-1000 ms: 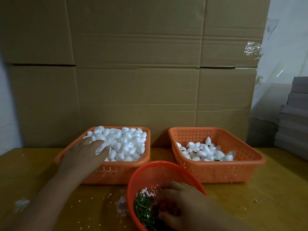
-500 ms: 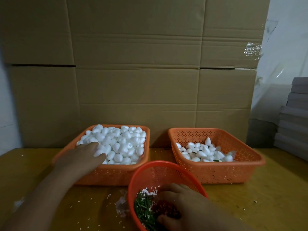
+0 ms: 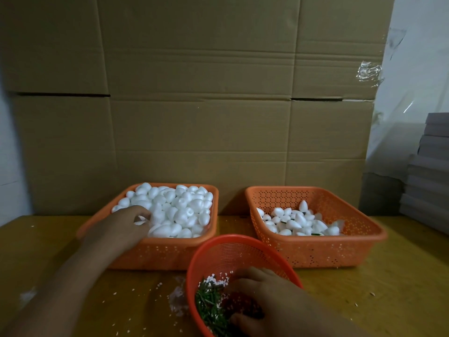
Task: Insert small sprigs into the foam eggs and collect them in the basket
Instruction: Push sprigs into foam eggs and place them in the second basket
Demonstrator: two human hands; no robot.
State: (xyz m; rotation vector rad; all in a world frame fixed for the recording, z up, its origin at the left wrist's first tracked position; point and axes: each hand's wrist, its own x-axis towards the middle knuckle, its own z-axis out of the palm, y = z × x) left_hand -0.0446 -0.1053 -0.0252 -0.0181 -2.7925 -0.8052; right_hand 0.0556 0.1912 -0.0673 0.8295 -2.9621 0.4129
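An orange basket (image 3: 160, 254) at the left is heaped with plain white foam eggs (image 3: 179, 205). My left hand (image 3: 119, 229) reaches into its near-left corner, fingers curled round an egg. A second orange basket (image 3: 323, 251) at the right holds a thin layer of eggs with sprigs (image 3: 296, 222). In front, a round red basket (image 3: 233, 254) holds green sprigs (image 3: 211, 307) and white crumbs. My right hand (image 3: 267, 297) is down inside it, fingers curled among the sprigs; what they hold is hidden.
The baskets stand on a yellow wooden table (image 3: 393, 283) strewn with foam crumbs. A wall of cardboard boxes (image 3: 199, 105) rises right behind them. Grey stacked boards (image 3: 430, 171) sit at the far right.
My left hand has pulled back toward the near-left corner of the egg basket and curled its fingers round an egg. My right hand has shifted slightly inside the red basket.
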